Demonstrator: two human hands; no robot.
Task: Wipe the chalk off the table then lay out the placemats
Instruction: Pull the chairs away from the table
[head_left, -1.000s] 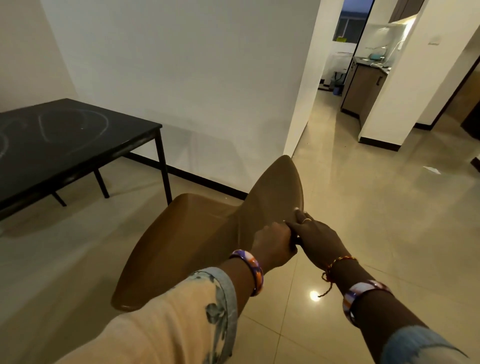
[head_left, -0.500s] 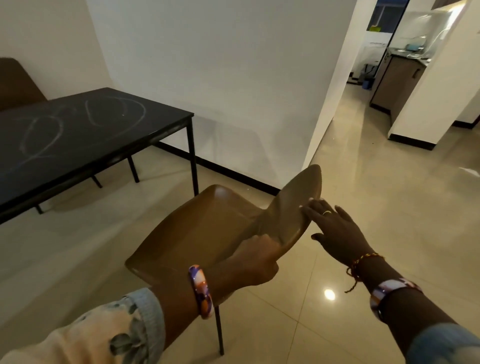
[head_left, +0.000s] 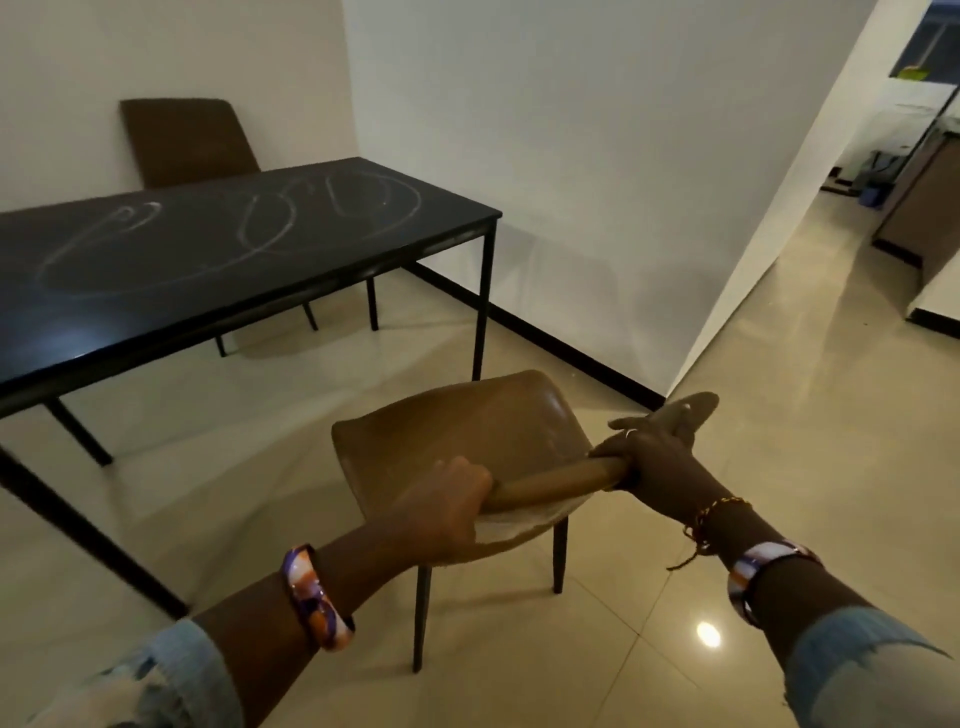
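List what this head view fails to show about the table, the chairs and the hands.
- Table: its left end is cut off by the frame edge, so the full extent of the chalk marks is unknown.
- Far chair: seat and most of its legs are hidden behind the table.
- Near chair: left hand and right hand cover parts of its backrest.
- Placemats, cloth: none in view.

Left hand (head_left: 447, 512), right hand (head_left: 657, 462) clenched

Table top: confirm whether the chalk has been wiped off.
No, white chalk loops are still drawn across the black table.
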